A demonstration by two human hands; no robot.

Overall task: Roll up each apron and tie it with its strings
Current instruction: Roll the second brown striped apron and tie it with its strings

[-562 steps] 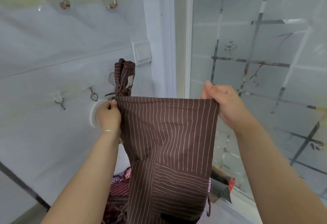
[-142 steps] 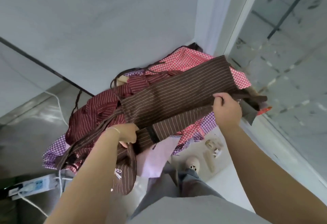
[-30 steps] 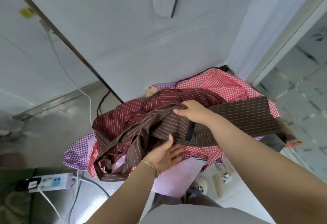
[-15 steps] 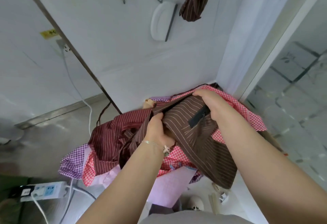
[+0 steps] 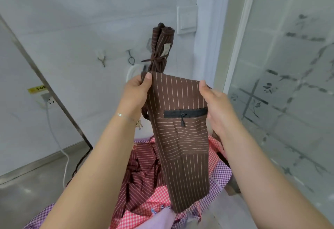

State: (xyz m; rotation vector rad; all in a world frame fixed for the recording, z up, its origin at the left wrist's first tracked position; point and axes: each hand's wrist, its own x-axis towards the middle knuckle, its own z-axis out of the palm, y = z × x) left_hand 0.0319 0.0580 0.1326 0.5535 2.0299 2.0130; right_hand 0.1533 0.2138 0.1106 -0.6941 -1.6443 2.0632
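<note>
Brown apron (image 5: 180, 138) now lifted, folded narrower

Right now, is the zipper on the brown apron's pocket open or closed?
Closed. On the brown apron held up by the left hand and right hand, the zipper is a flat black line, its pull hanging down.

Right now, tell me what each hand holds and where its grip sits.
Both hold the folded brown striped apron by its top edge: left hand pinches the left corner, right hand the right corner.
</note>
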